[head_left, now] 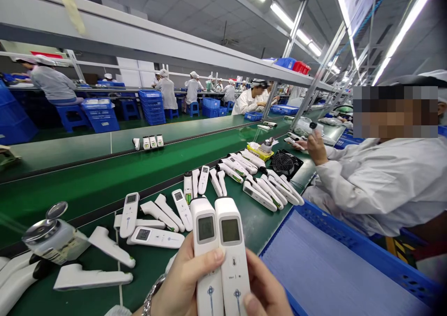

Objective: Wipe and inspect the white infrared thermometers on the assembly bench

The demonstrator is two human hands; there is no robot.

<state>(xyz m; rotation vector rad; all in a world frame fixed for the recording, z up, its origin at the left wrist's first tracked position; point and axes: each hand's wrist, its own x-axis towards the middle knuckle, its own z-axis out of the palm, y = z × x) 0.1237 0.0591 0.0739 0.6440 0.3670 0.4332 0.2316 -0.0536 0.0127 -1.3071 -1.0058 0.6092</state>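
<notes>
Two white handheld infrared thermometers are held upright side by side, their grey screens facing me. My left hand [185,278] is wrapped round the left thermometer [208,271], its thumb across the front and reaching the other one. The right thermometer [233,250] is in my right hand [267,288], whose thumb tip presses low on its front. A metal bracelet circles my left wrist. On the green bench past my hands lie several more thermometers, among them a flat one [157,237] with its screen up and some [223,171] with green showing in open handles.
A bottle with a metal lid [57,237] stands at left. The green conveyor [87,185] runs behind the bench, with several thermometers [152,142] on its far ledge. A blue tray [314,213] is at right, near a co-worker [391,181] holding a device. A black fan [284,163] lies beyond.
</notes>
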